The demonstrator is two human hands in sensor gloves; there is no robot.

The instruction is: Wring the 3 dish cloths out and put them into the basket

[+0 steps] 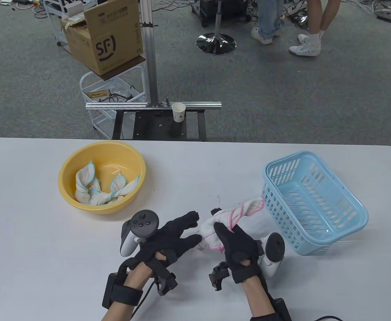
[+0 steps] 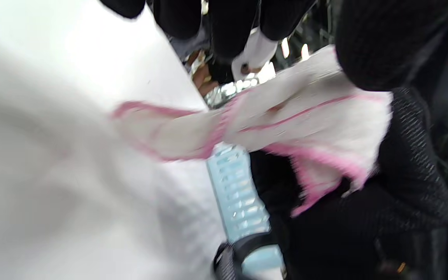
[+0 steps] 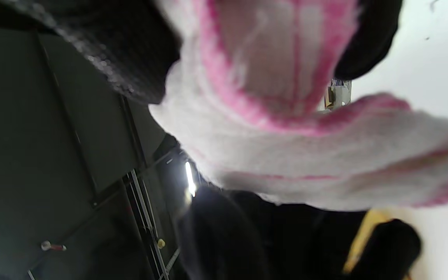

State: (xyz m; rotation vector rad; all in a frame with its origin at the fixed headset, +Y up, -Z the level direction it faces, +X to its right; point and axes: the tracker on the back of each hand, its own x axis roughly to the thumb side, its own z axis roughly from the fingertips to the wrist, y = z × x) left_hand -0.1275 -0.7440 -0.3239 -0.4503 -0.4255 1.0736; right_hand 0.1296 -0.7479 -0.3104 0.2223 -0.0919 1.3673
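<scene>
A white dish cloth with pink edging (image 1: 230, 217) hangs just above the table, gripped by my right hand (image 1: 217, 219). Its twisted end reaches towards the light blue basket (image 1: 279, 204), which stands tilted at the right and holds nothing. My left hand (image 1: 195, 229) lies beside the cloth's left end with its fingers spread and straight, the tips at the fabric. Both wrist views show the pink-edged cloth (image 2: 305, 116) (image 3: 286, 155) close up and blurred. Two twisted blue-edged cloths (image 1: 95, 192) lie in the yellow bowl (image 1: 65, 187) at the left.
A paper cup (image 1: 178, 112) stands on the metal frame behind the table's far edge. A cardboard box (image 1: 105, 36) sits on a white cart farther back. People's legs (image 1: 305, 30) are far off on the carpet.
</scene>
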